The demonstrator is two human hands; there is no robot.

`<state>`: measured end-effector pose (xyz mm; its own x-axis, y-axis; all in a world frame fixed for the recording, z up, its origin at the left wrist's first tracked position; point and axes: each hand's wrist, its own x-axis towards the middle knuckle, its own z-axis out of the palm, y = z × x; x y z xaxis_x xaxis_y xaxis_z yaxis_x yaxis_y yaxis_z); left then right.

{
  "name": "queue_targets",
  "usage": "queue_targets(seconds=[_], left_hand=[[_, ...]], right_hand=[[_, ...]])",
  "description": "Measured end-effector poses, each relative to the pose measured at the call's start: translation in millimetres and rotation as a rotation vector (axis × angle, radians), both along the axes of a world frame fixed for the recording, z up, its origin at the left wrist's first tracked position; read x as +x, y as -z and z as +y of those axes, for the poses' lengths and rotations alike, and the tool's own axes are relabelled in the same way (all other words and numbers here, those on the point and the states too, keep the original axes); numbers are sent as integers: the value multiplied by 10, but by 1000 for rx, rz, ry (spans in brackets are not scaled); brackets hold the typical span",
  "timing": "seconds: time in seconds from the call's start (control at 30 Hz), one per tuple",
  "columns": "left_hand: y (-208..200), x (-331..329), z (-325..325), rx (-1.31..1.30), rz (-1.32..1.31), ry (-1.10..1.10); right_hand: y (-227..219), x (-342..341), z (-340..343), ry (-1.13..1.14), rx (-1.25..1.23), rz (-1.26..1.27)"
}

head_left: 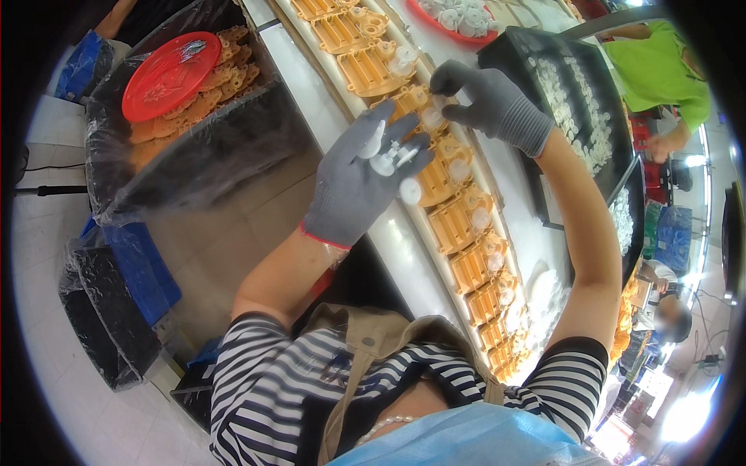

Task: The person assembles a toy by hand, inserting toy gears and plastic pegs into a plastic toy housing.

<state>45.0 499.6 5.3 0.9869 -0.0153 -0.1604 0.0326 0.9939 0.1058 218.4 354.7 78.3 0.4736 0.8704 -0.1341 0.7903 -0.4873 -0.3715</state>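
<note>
White gears (383,163) are held near orange housings (368,70).

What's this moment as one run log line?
Left hand: holding small white parts | Right hand: over orange housings, grip unclear | Red tray: on orange pieces

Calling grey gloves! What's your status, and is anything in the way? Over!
Left hand holding small white parts. Right hand at orange housings, grip unclear. Housings lined in a row. No blockage seen. Over.

A lamp (690,412) glares white at lower right, inside dark fisheye corners.
</note>
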Motion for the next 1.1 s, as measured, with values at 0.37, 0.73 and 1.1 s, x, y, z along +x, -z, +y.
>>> queue_targets(seconds=[0.37,0.73,1.1], left_hand=[[-32,19,16,-47,39,-10],[9,25,22,-19,13,-14],[9,23,4,-17,12,-23]], right_hand=[[15,12,34,17,-15,-63],[33,23,19,-54,-3,-98],[31,6,8,-33,25,-61]])
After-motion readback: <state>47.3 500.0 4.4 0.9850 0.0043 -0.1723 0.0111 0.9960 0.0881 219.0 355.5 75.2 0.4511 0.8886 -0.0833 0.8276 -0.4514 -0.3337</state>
